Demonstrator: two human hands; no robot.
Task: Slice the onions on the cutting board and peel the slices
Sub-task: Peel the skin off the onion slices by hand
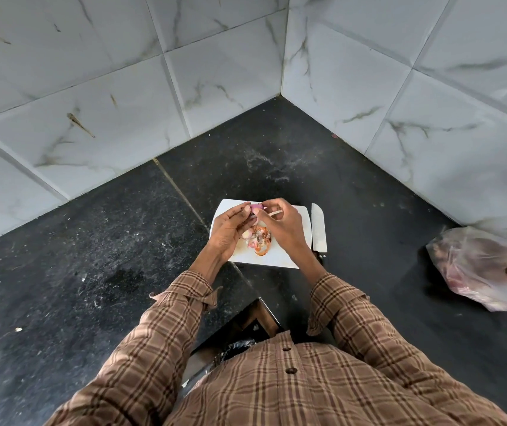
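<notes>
- Clear plastic bag with pinkish contents is seen at the black counter's right edge.
- A purple onion piece is pinched by both the left hand and right hand above the white cutting board.

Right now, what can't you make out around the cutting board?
Head view only:
- Onion piece: mostly covered by the left hand and right hand; how far it is peeled is unclear.
- Knife handle: hidden behind the right wrist.
- Plastic bag: cut off by the right edge, contents blurred.
</notes>
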